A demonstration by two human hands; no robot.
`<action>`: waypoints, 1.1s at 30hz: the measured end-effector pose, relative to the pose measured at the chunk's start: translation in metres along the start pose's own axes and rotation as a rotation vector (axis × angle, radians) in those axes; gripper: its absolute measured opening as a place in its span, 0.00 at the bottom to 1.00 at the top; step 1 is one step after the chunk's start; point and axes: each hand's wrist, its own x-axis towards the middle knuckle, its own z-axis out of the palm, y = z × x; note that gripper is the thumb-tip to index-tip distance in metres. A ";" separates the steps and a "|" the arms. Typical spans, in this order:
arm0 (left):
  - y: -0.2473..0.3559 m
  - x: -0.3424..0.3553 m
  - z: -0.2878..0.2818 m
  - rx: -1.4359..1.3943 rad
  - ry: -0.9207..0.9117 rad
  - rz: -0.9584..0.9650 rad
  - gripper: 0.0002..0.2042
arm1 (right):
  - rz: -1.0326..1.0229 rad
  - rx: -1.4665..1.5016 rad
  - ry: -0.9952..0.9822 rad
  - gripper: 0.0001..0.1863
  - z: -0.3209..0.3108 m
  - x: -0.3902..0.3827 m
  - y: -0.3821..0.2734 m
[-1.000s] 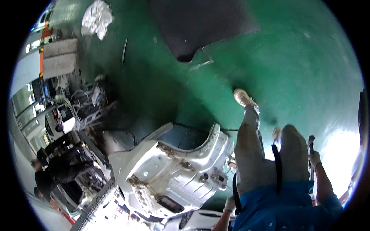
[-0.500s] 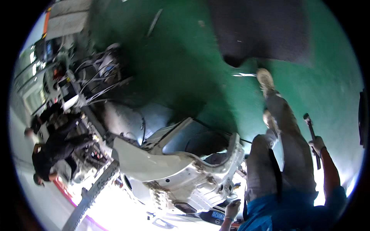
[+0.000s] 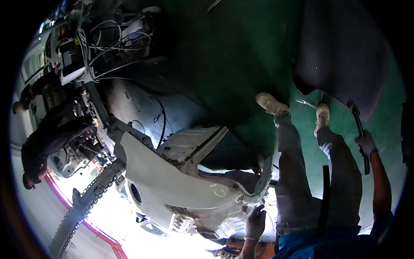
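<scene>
Saw one car shell [image 3: 172,179]; right of it, one mat [image 3: 340,47] and one hammer [image 3: 358,121], clasped in one right hand [image 3: 367,144]; at its right edge, one left hand [image 3: 255,223], half-curled, hold unclear. Found mat farther right than a second earlier.

At 3 o'clock of the view, the gloved right hand [image 3: 366,144] is gripping a hammer [image 3: 357,122], whose head is pointing toward 12. At 5 o'clock, the gloved left hand [image 3: 255,222] is hanging by a white car body section [image 3: 172,175]; I cannot tell if they are touching. A chain [image 3: 97,200] is running along a grey beam [image 3: 87,200] at 8; a dark mat [image 3: 343,47] is lying at 2.
</scene>
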 end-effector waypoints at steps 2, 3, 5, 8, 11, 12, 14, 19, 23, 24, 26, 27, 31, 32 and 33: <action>0.024 0.032 -0.021 -0.010 0.037 -0.034 0.17 | -0.041 -0.033 0.029 0.13 0.009 0.001 -0.045; 0.047 0.048 -0.038 0.008 0.013 -0.087 0.17 | -0.077 -0.051 0.039 0.14 0.017 0.004 -0.061; 0.058 0.076 -0.062 -0.009 -0.030 -0.151 0.18 | -0.100 -0.074 0.060 0.15 0.035 0.001 -0.087; 0.046 0.097 -0.083 -0.138 -0.048 -0.170 0.20 | -0.140 -0.152 0.028 0.15 0.060 0.004 -0.134; 0.037 0.101 -0.098 -0.230 -0.081 -0.224 0.20 | -0.168 -0.329 0.016 0.17 0.080 0.002 -0.197; 0.045 0.100 -0.108 -0.255 -0.099 -0.250 0.20 | -0.196 -0.381 0.003 0.17 0.086 0.000 -0.217; 0.049 0.106 -0.113 -0.290 -0.118 -0.274 0.20 | -0.201 -0.448 0.017 0.17 0.102 -0.004 -0.264; 0.085 0.143 -0.118 -0.411 -0.141 -0.365 0.20 | -0.287 -0.542 0.058 0.19 0.120 0.037 -0.328; 0.122 0.249 -0.102 -0.639 -0.054 -0.423 0.16 | -0.314 -0.737 0.054 0.24 0.142 0.076 -0.389; 0.130 0.290 -0.093 -0.640 -0.029 -0.445 0.15 | -0.306 -0.764 0.067 0.26 0.144 0.090 -0.404; 0.096 0.379 -0.052 -0.703 -0.005 -0.525 0.14 | -0.377 -0.830 0.200 0.28 0.139 0.138 -0.398; 0.085 0.413 -0.037 -0.574 0.061 -0.495 0.15 | -0.412 -0.892 0.238 0.29 0.145 0.152 -0.394; -0.094 0.559 0.059 0.076 0.091 -0.399 0.16 | -0.355 -1.015 0.160 0.32 0.116 0.182 -0.406; -0.162 0.587 0.072 0.376 0.038 -0.340 0.16 | -0.597 -1.158 0.278 0.31 0.088 0.205 -0.378; -0.232 0.603 0.078 0.644 0.039 -0.312 0.16 | -0.668 -1.144 0.278 0.29 0.090 0.224 -0.383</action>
